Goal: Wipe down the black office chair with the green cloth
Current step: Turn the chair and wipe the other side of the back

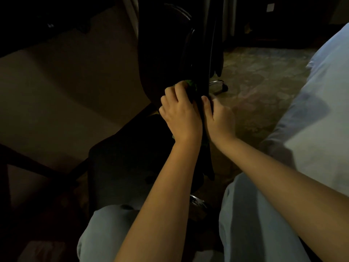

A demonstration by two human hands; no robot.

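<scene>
The black office chair [166, 53] stands in the dim middle of the view, its back upright and its seat [132, 148] below. My left hand [179, 112] has its fingers curled round the green cloth [190, 84], of which only a small bit shows, pressed against the lower chair back. My right hand [217, 116] grips the dark edge of the chair back right beside it, thumb up along the edge. The two hands nearly touch.
A pale bed or mattress [324, 110] fills the right side. The chair's chrome base and a caster [220, 86] show on the patterned floor [264, 82]. My knees in light jeans [255, 224] are at the bottom. A tan wall or panel [66, 91] lies left.
</scene>
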